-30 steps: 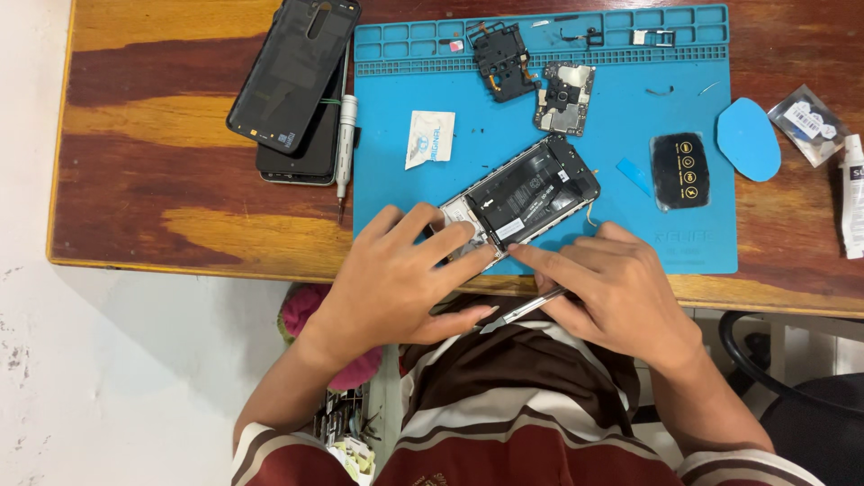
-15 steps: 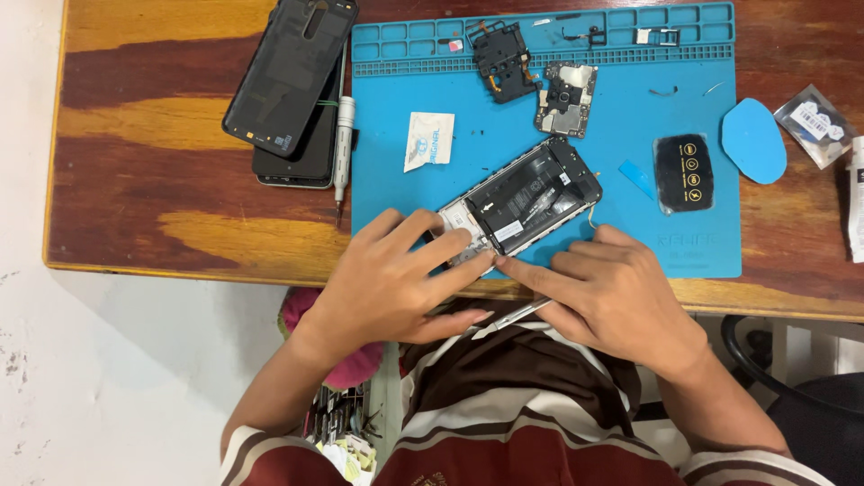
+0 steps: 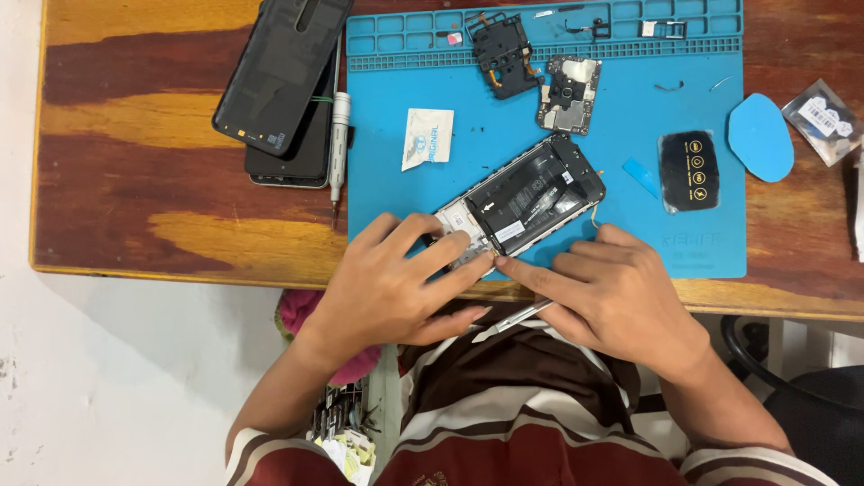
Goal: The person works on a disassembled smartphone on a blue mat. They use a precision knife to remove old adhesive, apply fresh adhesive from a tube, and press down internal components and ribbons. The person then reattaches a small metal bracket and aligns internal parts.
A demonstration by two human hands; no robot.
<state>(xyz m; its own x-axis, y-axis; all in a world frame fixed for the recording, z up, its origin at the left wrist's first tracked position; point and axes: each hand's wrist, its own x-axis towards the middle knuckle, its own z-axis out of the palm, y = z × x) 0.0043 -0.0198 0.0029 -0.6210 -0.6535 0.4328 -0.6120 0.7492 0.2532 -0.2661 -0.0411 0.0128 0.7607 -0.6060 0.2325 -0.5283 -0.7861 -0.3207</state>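
Both hands sit at the opened phone's (image 3: 526, 200) near end on the blue mat (image 3: 504, 108), left hand (image 3: 396, 288) spread flat on it, right hand (image 3: 621, 301) pinching metal tweezers (image 3: 513, 320).

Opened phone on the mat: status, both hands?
Left hand pressing down on near end of opened phone. Right hand fingertip at same end, metal tweezers tucked under palm. Loose circuit board clear on blue mat.

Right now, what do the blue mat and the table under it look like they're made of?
The blue mat looks like soft silicone or rubber: matte, with moulded compartments along its far edge. The table looks like varnished wood: glossy, with streaked brown and yellow grain. Neither is certain from look alone.
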